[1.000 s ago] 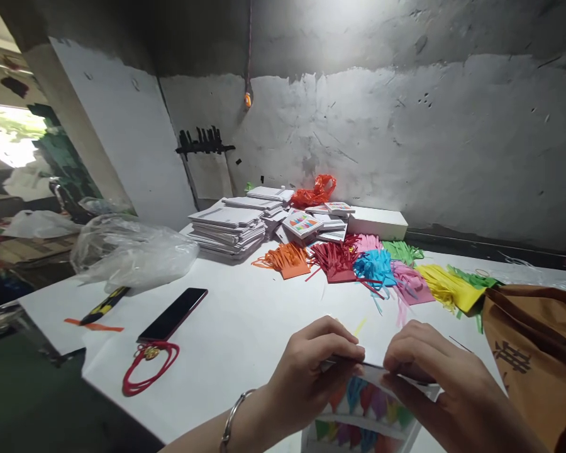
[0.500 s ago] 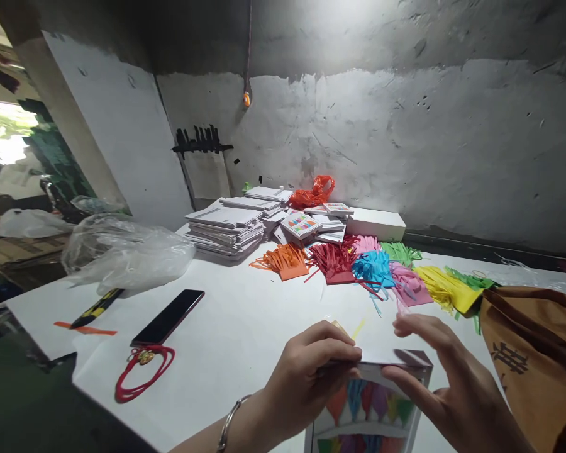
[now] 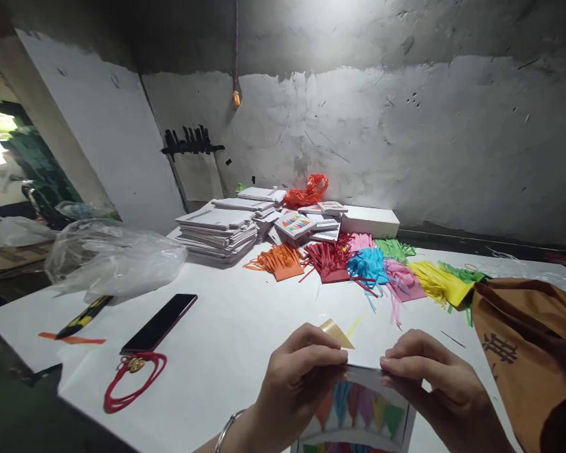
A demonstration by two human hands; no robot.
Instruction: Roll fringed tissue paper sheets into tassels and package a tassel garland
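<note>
Two hands: the person's left hand and right hand are both at the upper edge of one printed box, a short gap between them.
Left fingers: thumb and fingertips together, clamped on the left part of that edge — a pinch.
Right fingers: thumb below and fingertips above, clamped on the same edge farther right.
Printed box: at the near side of the white table, its face showing rows of coloured tassels; the lower end runs out of view.
Bracelet: silver, around the left wrist.
Tan piece: curled, just behind the left fingertips, near a thin yellow strip; whether it joins the box cannot be told.
Phone: dark screen up, to the left, with a red cord looped at its near end.
Black-and-yellow tool: farther left, beside an orange strip.
Fringed bundles: orange, dark red, blue, pink and yellow, among others, in a row beyond the hands.
Stacked white packs: behind, left of a red plastic bag.
Brown cloth: at the right.
</note>
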